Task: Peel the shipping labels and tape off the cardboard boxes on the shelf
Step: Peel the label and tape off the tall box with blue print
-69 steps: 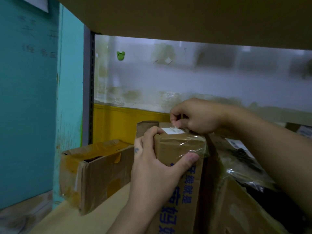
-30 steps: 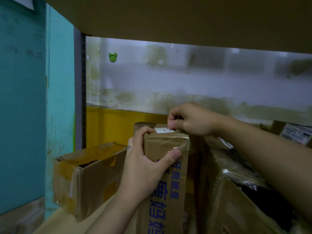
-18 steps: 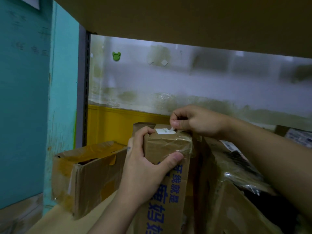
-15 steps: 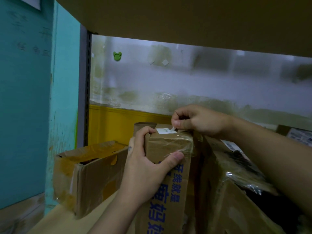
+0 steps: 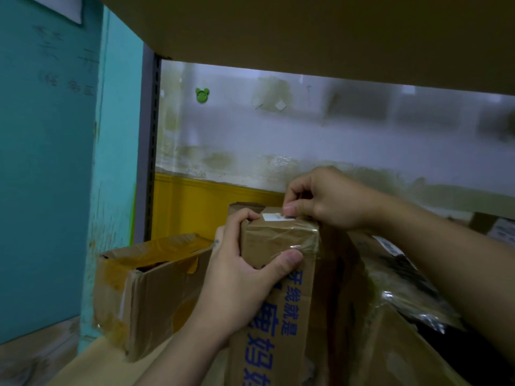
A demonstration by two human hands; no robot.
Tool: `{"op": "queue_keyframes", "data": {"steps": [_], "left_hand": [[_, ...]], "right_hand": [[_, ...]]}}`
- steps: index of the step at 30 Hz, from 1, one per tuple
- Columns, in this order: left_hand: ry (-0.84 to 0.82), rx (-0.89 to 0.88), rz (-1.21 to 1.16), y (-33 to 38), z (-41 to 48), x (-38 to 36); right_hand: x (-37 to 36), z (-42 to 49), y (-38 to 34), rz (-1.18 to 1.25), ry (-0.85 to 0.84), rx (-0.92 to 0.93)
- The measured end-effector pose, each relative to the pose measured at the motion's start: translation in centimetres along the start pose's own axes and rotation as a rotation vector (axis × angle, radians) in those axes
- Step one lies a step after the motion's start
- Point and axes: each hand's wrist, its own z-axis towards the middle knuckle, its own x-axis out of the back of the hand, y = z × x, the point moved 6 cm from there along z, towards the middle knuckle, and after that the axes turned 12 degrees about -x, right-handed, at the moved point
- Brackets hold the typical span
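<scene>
A tall cardboard box [image 5: 281, 324] with blue printed characters stands upright in the middle of the shelf, clear tape [image 5: 281, 240] wrapped over its top end. My left hand [image 5: 245, 277] grips that top end, fingers over the left edge and thumb pressed on the front. A small white label [image 5: 271, 217] lies on the box's top face. My right hand [image 5: 323, 199] curls over the top from the right and pinches the label's right end between thumb and fingers.
An open, worn cardboard box [image 5: 150, 291] with yellowish tape sits to the left on the shelf board. Right of the tall box lean more boxes [image 5: 390, 338] under crinkled plastic film, one with a label [image 5: 390, 246]. An upper shelf board [image 5: 306, 32] hangs close overhead; a teal wall [image 5: 47, 162] stands at the left.
Both hands keep their hold on the box top. My right hand's fingers have shifted slightly at the label's right end; the label still lies mostly flat. The view has swayed a little.
</scene>
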Motion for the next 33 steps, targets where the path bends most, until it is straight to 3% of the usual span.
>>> {"op": "queue_keyframes", "data": {"steps": [6,14,24,28,30,33], "left_hand": [[-0.033,0.001,-0.014,0.1,0.2,0.6],[-0.019,-0.008,-0.081,-0.3,0.2,0.2],[-0.004,-0.015,-0.071,-0.2,0.0,0.8],[-0.005,-0.006,-0.054,-0.5,0.0,1.1],[-0.025,-0.013,-0.036,-0.3,-0.1,0.7],[-0.016,-0.024,-0.004,0.0,-0.1,0.3]], "right_hand": [[-0.4,0.4,-0.2,-0.031,0.044,0.019],[-1.0,0.5,0.2,-0.018,-0.032,0.01],[-1.3,-0.1,1.4,0.437,-0.137,-0.065],[1.6,0.2,1.6,0.991,-0.015,-0.118],[2.1,0.1,1.5,0.78,0.038,-0.111],[0.5,-0.3,0.7,0.325,-0.091,-0.069]]}}
